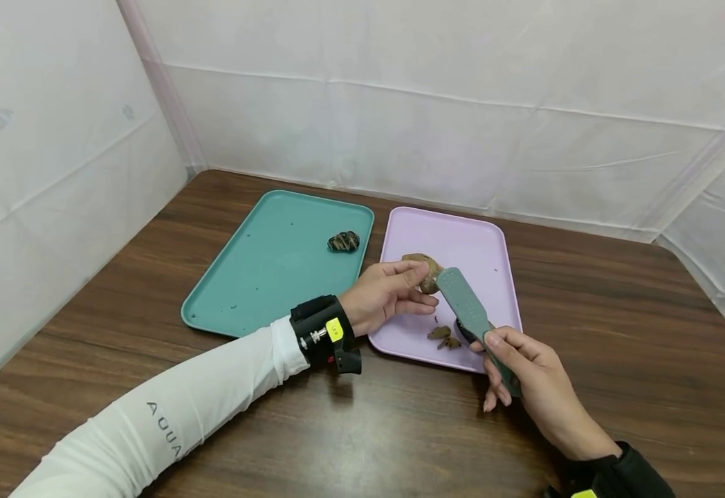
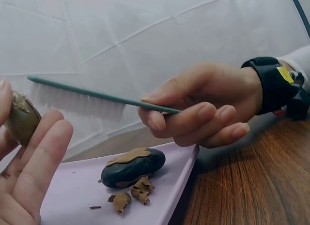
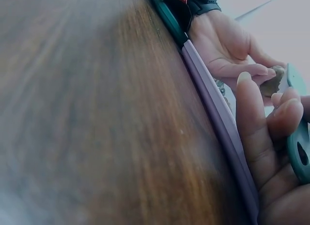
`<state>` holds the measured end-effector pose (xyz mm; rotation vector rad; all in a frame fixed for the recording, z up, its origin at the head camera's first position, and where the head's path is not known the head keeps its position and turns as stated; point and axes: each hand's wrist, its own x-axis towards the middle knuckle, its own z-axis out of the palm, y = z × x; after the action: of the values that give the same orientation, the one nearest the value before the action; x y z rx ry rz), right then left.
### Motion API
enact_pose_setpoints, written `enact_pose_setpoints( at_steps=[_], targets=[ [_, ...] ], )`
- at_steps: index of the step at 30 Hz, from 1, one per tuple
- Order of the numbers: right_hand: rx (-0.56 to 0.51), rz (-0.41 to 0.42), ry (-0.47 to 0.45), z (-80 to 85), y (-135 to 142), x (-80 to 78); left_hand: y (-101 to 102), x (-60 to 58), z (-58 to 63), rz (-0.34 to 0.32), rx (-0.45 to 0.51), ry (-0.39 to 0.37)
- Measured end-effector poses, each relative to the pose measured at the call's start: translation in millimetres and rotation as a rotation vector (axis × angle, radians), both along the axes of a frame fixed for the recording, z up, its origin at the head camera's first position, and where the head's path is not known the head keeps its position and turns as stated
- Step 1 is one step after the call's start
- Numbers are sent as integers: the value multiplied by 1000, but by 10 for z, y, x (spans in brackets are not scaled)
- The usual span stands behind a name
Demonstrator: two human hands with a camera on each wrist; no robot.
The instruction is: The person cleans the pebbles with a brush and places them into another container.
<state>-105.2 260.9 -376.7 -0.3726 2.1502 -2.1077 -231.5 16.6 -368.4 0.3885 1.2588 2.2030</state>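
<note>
Head view: the left hand (image 1: 387, 294) pinches a muddy stone (image 1: 432, 271) over the purple tray (image 1: 443, 232), partly hiding it. The right hand (image 1: 539, 380) grips a green brush (image 1: 463, 299), which covers part of a dark stone (image 2: 128, 172). Whether bristles (image 2: 77, 100) touch the muddy stone, I cannot tell. A striped stone (image 1: 344, 241) sits on the green tray (image 1: 275, 256).

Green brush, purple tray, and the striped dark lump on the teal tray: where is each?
Green brush (image 1: 471, 310), head view: flat back, toward the handle.
Purple tray (image 1: 443, 235), head view: bare floor near its far edge.
Striped dark lump (image 1: 343, 241), head view: middle of its upper side.
</note>
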Motion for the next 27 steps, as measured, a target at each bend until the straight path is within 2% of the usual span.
enact_pose_setpoints(
  at_steps=[7, 12, 16, 20, 27],
  targets=[
    [-59, 11, -7, -48, 40, 6, 2, -3, -23, 17, 36, -41],
    [-126, 31, 30, -88, 66, 3, 17, 2, -29, -23, -40, 30],
    [-70, 29, 36, -70, 39, -7, 20, 3, -16, -45, -72, 60],
    [-7, 25, 27, -35, 0, -11, 3, -7, -14, -48, -33, 43],
    [1, 14, 26, -18, 4, 0, -16, -8, 1, -54, 19, 20]
  ],
)
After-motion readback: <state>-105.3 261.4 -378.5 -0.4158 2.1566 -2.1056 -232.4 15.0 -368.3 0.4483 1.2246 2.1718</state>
